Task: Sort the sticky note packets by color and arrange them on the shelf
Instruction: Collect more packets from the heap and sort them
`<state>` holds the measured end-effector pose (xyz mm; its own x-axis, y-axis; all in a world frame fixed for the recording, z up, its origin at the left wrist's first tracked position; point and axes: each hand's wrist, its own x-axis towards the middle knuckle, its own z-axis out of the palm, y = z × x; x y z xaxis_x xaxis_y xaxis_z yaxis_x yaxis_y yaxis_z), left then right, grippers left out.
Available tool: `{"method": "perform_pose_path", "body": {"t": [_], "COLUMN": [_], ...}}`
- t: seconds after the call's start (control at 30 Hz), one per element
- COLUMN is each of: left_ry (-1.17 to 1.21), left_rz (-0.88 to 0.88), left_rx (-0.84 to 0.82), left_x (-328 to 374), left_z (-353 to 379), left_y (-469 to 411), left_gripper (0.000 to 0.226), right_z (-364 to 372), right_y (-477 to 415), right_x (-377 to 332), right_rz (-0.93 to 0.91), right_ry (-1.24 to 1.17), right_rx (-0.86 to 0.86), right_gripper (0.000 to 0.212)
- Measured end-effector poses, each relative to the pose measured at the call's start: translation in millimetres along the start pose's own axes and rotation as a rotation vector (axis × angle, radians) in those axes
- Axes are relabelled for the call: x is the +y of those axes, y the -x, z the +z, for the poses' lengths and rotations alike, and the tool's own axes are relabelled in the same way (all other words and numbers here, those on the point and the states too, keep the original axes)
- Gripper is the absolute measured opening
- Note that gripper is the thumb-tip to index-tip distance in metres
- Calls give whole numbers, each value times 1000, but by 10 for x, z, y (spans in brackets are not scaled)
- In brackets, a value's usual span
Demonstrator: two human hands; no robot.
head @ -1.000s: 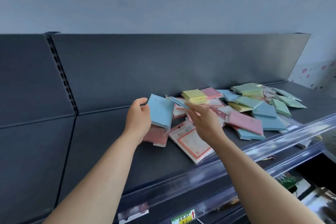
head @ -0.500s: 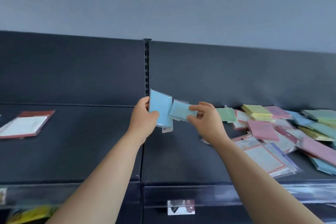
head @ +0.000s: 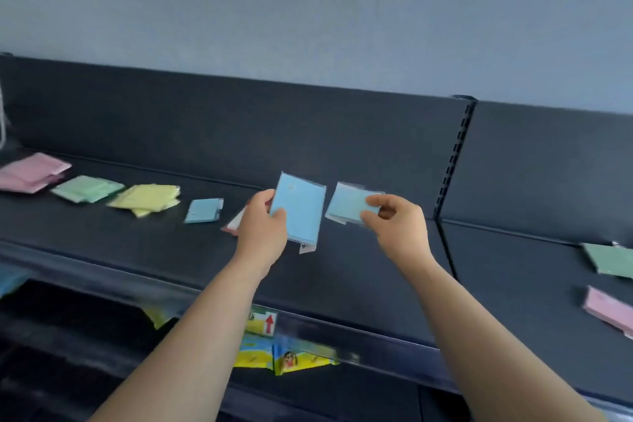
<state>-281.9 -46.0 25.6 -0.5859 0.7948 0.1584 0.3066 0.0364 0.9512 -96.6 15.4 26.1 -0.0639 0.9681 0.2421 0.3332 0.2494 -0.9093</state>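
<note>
Left hand (head: 262,233) gripping packet (head: 301,212), right hand (head: 397,226) pinching second packet (head: 346,207); I am fearing a slip from slick wrap short of the blue pile (head: 203,211).

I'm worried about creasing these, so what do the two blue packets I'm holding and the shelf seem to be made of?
Blue packets: probably paper pads in clear glossy plastic wrap; a transparent edge juts past the blue. Shelf: apparently dark matte painted metal, given its slotted upright; blur leaves doubt.
</note>
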Motion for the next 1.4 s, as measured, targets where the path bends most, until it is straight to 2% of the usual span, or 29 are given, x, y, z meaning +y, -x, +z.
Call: {"method": "perform_pose_path", "body": {"t": [0.2,0.37,0.53,0.63,0.77,0.8,0.87,0.93,0.97,1.13,1.2,1.3,1.33,1.4], "left_ry": [-73,-120,-191,-228,-324,-342,-391,-430,-441,-429,-436,-500,-519,-573], "left_rz": [-31,-67,-84,-79,-98,-94,-73,-74,-73,4,36,93,110,147], "left_rx": [72,108,136,121,49,33,10,11,4,-28,-48,-69,-81,-100], "left_x": [-322,-547,-677,-742,-858,-905,-988,-1038,-1053,-1092,-1095,-1065,-1041,-1007], "left_z": [-821,-1202,-1309,-1275,-1178,-1158,-1136,-1125,-1138,-1268,-1334,-1416,-1445,-1504], "left_y": [-309,-603,-985,-1204,-1438,-1483,-1544,-1582,-1587,-1657,-1675,-1674,-1670,-1666], "left_gripper": [37,37,36,23,33,32,14,40,43,33,21,10,11,29], "right_z": [853,1279,1574,1724,1913,1964,2070,2173,2227,2467,2537,2627,2654,2694], "right_y": [87,44,-129,-310,-536,-577,-639,-681,-694,-713,-698,-648,-632,-589], "right_x": [-235,-341,-387,-409,-409,-401,-383,-366,-362,-395,-435,-477,-482,-502], "right_rz": [-8,-8,3,-8,-25,-29,-33,-23,-14,-21,-32,-101,-120,-128], "right_ry": [-16,36,35,42,51,48,41,56,72,206,291,515,589,700], "right_rx": [-32,-90,-128,-144,-183,-200,-234,-265,-279,-330,-354,-360,-358,-382], "right_gripper": [23,26,25,25,31,34,43,50,52,54,51,24,18,24]}}
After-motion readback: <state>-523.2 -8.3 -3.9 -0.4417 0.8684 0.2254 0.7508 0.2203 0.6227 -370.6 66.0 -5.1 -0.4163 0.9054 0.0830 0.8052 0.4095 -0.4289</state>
